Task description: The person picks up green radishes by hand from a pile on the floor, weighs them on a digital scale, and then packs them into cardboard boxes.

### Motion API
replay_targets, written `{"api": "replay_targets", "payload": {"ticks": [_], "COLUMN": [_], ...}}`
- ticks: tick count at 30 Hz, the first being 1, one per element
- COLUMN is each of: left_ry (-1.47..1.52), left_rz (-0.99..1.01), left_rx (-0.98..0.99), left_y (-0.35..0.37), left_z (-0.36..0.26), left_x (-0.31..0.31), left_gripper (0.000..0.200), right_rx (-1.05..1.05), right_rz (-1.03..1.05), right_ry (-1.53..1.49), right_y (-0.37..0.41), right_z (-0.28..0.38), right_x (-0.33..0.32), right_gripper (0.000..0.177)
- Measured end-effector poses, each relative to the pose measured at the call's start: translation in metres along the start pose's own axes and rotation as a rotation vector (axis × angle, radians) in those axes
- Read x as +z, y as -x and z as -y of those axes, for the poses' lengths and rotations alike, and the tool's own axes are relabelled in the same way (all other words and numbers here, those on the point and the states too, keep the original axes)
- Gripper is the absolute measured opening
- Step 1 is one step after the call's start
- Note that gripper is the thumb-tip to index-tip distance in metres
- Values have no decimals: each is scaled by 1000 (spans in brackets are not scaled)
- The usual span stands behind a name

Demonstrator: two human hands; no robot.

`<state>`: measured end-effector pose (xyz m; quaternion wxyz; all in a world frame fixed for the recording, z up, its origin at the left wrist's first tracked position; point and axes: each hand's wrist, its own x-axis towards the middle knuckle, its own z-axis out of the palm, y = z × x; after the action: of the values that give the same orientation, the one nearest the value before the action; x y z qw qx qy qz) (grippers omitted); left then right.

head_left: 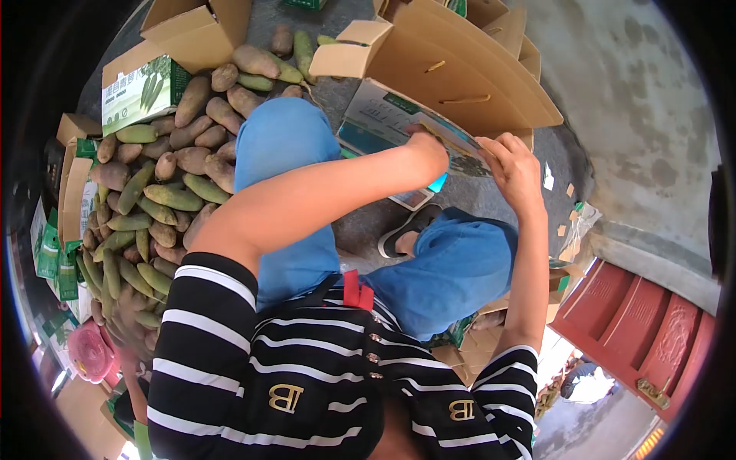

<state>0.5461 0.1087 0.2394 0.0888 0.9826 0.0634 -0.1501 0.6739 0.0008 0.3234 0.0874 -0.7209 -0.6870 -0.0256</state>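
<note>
An open cardboard box [491, 77] with a printed outer panel leans in front of my knees, its brown inside and thin cord loops showing. My left hand [431, 152] is closed at the upper edge of the printed panel [376, 115]; its fingertips are mostly hidden. On the right end of the same panel, my right hand [512, 170] pinches the edge between thumb and fingers. Below the panel, a flat pale object with a blue part [414, 198] lies on the floor near my shoe, partly covered.
A large heap of green and reddish-brown long radishes [176, 197] lies to my left. Printed cartons [146, 96] stand around it. A pink plastic item [90, 351] is at the lower left, near another person's arm [138, 395]. A concrete wall [636, 92] and red door [636, 330] bound the right.
</note>
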Motion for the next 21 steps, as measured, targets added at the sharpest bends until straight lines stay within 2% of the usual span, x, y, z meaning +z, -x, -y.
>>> {"api": "replay_targets", "payload": {"ticks": [3, 9, 10, 13, 15, 19, 20, 21], "left_ry": [-6, -60, 7, 126, 92, -37, 33, 31], "left_rz": [10, 18, 26, 55, 71, 138, 80, 65], "left_rx": [29, 33, 78, 193, 240, 126, 120, 126], "left_y": [3, 0, -2, -7, -8, 10, 4, 9], "left_z": [2, -1, -1, -7, -10, -14, -17, -17], "left_x": [-7, -7, -2, 8, 4, -17, -2, -7], "left_gripper": [32, 34, 35, 36, 37, 34, 32, 31], "right_rx": [0, -29, -40, -34, 6, 107, 132, 151], "right_rz": [53, 206, 244, 256, 280, 383, 411, 314], "right_ry": [-7, 74, 85, 74, -22, -112, -114, -173], "right_y": [-5, -8, -5, 0, -5, -26, -30, -30], "right_z": [4, 14, 18, 32, 36, 24, 18, 12], "right_x": [-4, 1, 4, 6, 0, -8, -7, -1], "right_gripper": [17, 34, 44, 46, 38, 22, 20, 21]}}
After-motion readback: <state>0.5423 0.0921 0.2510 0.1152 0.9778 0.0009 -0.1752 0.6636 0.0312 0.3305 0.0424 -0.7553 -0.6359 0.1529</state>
